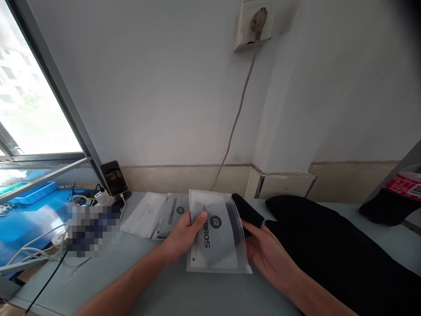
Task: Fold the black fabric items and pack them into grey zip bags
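Note:
My left hand [184, 235] grips a frosted ROCKBROS zip bag [200, 245], thumb on its front and fingers hidden behind. The bag's slider edge faces right, and a white sheet shows inside. At that edge my right hand [268, 254] is closed on a folded black fabric piece [247, 210]. Part of the fabric appears dark through the bag's film; how far in it reaches is unclear. Beyond my left hand lie another printed ROCKBROS bag [169, 217] and a pile of clear bags [144, 215].
Large black fabric pieces [315, 237] cover the table's right side. A black bundle with a red label [404, 188] lies at the far right. On the left stand a charging phone [114, 177], cables [36, 250] and a blue tray [36, 193]. A cord [241, 101] hangs from the wall socket [245, 24].

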Available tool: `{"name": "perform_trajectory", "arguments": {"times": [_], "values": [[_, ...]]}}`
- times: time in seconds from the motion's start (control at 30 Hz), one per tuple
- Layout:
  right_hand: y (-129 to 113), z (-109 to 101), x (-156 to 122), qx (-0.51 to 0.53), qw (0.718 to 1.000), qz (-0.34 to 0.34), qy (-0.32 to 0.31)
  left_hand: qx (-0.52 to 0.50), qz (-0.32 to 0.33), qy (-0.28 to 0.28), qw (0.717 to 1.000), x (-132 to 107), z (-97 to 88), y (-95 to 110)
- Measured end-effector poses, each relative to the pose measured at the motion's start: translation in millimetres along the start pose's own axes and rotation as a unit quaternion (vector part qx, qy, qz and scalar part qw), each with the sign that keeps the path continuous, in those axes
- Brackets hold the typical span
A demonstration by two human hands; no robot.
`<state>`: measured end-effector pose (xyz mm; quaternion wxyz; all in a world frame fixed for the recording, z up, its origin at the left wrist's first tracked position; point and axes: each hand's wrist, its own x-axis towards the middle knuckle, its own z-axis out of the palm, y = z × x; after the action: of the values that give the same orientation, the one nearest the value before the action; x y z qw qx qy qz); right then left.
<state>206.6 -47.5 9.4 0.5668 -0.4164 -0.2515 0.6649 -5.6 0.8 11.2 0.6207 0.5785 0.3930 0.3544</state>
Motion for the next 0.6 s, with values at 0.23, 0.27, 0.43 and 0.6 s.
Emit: {"name": "perform_trajectory", "arguments": {"times": [0.23,0.27,0.43,0.6], "values": [[-2,-7,3,-0.072,0.997,-0.013,-0.017,0.03,-0.039,-0.032,0.998,-2,-3.1,10],[-3,-8,2,-0.081,0.996,-0.026,-0.002,0.037,-0.045,-0.036,0.998,-2,-3.3,12],[-8,-2,-5,-0.134,0.988,-0.036,-0.065,0.036,0.0,-0.009,0.999,-5,1.3,13],[-3,6,-9,-0.174,0.976,-0.05,-0.117,0.011,0.003,-0.015,1.0,-4,6.8,0]]}}
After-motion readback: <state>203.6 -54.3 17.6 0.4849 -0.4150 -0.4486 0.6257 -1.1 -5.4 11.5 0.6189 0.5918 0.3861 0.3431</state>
